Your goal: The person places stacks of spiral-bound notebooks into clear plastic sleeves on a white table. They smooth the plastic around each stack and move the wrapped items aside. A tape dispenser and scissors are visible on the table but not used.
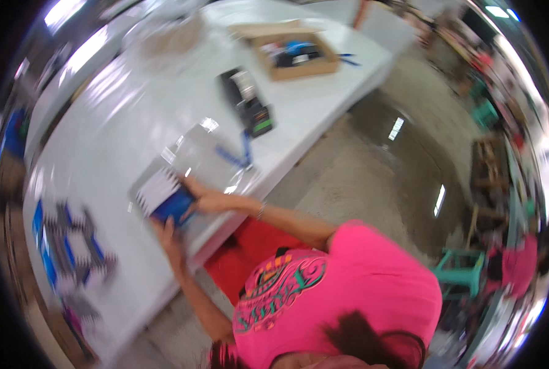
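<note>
Over the near part of the white table I hold a flat blue-and-white item [160, 189] with a dark toothed edge; blur hides its exact kind. My left hand [171, 238] grips its near end, with fingers closed against the blue part. My right hand [202, 195] holds its right side. Clear plastic film or a bag [194, 147] lies around and beyond it. Just past my right hand is a blue-handled tool [240, 154], blurred, perhaps scissors. A black device [248, 103] with a pale strip and a green patch sits farther back.
Several grey-and-blue toothed pieces [71, 246] lie at the table's left. An open cardboard box [302, 61] of mixed small items stands at the back right, near crumpled clear plastic [170, 37]. Right of the table's edge are concrete floor [354, 166] and a green stool [459, 270].
</note>
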The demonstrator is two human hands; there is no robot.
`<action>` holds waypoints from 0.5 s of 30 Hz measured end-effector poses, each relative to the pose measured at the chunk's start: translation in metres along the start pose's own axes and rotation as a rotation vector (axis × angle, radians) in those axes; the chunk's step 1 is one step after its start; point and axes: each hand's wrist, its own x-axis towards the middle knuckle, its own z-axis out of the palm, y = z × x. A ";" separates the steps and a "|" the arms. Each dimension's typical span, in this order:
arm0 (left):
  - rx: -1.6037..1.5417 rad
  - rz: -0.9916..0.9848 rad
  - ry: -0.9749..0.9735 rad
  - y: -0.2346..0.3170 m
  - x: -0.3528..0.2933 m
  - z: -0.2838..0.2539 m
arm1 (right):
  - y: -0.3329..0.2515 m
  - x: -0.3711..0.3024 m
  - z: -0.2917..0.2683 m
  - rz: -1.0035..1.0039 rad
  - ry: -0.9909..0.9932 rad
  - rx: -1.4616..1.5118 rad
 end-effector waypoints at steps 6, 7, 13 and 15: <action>0.036 0.332 -0.101 0.001 0.010 0.021 | -0.014 0.000 -0.005 0.056 0.016 0.199; 0.065 0.310 -0.094 0.002 0.009 0.021 | -0.008 0.000 -0.007 0.036 0.012 0.143; 0.206 0.289 -0.108 0.003 0.003 0.007 | -0.033 -0.007 -0.019 0.057 -0.149 0.006; 0.222 0.310 -0.144 0.007 0.007 0.007 | -0.033 -0.008 -0.022 0.059 -0.142 -0.069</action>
